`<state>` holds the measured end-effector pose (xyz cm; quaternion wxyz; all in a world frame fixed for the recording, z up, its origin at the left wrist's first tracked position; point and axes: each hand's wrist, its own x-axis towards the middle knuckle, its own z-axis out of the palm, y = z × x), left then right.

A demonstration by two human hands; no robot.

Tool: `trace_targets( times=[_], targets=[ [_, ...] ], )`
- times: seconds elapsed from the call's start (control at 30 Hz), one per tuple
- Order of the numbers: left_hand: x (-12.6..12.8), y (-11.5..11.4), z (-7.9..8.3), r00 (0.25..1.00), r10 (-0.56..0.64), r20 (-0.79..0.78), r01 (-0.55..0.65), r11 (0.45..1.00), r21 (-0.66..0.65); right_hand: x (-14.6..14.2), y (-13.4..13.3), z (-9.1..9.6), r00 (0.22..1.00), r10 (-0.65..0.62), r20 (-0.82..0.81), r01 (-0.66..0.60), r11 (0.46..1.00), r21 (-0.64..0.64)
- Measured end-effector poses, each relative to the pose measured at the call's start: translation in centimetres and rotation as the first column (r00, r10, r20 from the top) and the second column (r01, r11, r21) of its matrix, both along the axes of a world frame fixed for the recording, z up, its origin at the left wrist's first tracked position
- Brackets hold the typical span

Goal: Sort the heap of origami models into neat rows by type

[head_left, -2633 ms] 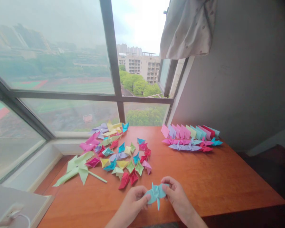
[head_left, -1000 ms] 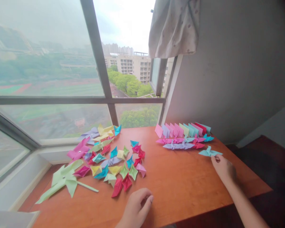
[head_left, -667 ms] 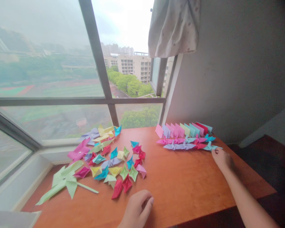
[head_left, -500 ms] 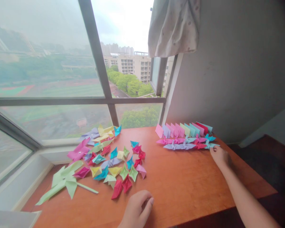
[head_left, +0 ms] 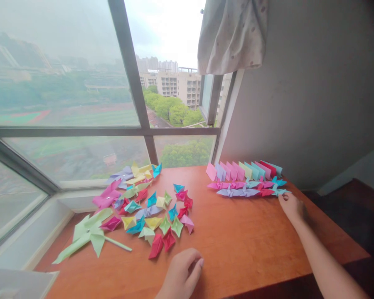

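My right hand (head_left: 292,207) is at the right end of the front row of folded paper figures, finger and thumb closed at the tip of a light-blue origami figure (head_left: 277,190). In that row, lilac figures (head_left: 237,192) and a red figure (head_left: 264,191) lie end to end to its left. Just behind runs a row with pink figures (head_left: 226,185). My left hand (head_left: 183,270) rests near the front of the table, fingers curled in, with nothing visible in it. Closest to it are the red paper pieces (head_left: 162,245) of a loose group of small colourful folded pieces.
Upright folded paper squares (head_left: 233,170) line the back right of the wooden table (head_left: 237,245). At left lie a pale-green pinwheel (head_left: 89,234) with a stick and a magenta pinwheel (head_left: 107,194). Windows border the far and left sides; a curtain (head_left: 232,37) hangs above.
The whole view has shifted slightly, so things appear a little further right. Both hands keep the same pose, with the right still at the light-blue figure.
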<state>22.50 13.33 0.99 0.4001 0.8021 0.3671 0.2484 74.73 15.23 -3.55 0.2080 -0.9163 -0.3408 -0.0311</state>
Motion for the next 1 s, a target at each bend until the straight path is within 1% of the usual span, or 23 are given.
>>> trace_targets(
  times=[0.2,0.33,0.43,0.53,0.6,0.63,0.7,0.77,0.83,0.9,1.0],
  targets=[
    [0.0,-0.1,0.0,1.000,0.014,-0.026,-0.014,1.000,-0.003,0.2,0.0,0.1,0.999,0.033,-0.016,-0.033,0.999,0.032],
    [0.0,-0.3,0.0,1.000,0.026,-0.015,-0.026,1.000,-0.003,0.0,-0.2,0.2,0.999,0.002,-0.039,0.002,0.995,0.095],
    [0.1,-0.3,0.1,1.000,0.030,0.008,-0.030,1.000,-0.008,-0.8,-0.8,0.2,0.998,-0.048,-0.036,0.053,0.987,0.155],
    [0.1,-0.3,0.2,1.000,0.029,0.007,-0.029,0.999,-0.020,-2.7,-1.4,0.4,0.995,-0.087,-0.042,0.093,0.974,0.207],
    [0.1,-0.3,0.2,0.999,0.033,0.002,-0.033,0.999,-0.028,-4.8,-1.7,0.5,0.995,-0.080,-0.060,0.092,0.969,0.228],
    [0.1,-0.3,0.2,0.999,0.037,0.003,-0.037,0.999,-0.033,-6.2,-1.7,0.6,0.996,-0.057,-0.074,0.073,0.969,0.235],
    [0.0,-0.3,0.1,0.999,0.046,0.018,-0.045,0.998,-0.044,-9.4,-1.7,0.8,0.994,0.028,-0.108,0.001,0.967,0.257],
    [0.0,-0.4,0.1,0.997,0.054,0.046,-0.051,0.997,-0.063,-13.1,-1.6,1.0,0.978,0.152,-0.143,-0.105,0.951,0.291],
    [0.0,-0.6,0.3,0.995,0.068,0.076,-0.061,0.995,-0.084,-17.0,-1.5,1.2,0.944,0.282,-0.172,-0.213,0.918,0.335],
    [-0.2,-0.6,1.0,0.992,0.083,0.099,-0.074,0.993,-0.090,-20.7,-1.4,1.3,0.891,0.408,-0.198,-0.318,0.873,0.370],
    [-1.2,0.0,2.8,0.990,0.098,0.104,-0.093,0.994,-0.049,-25.0,-1.3,1.1,0.797,0.558,-0.230,-0.444,0.800,0.404]
  ],
)
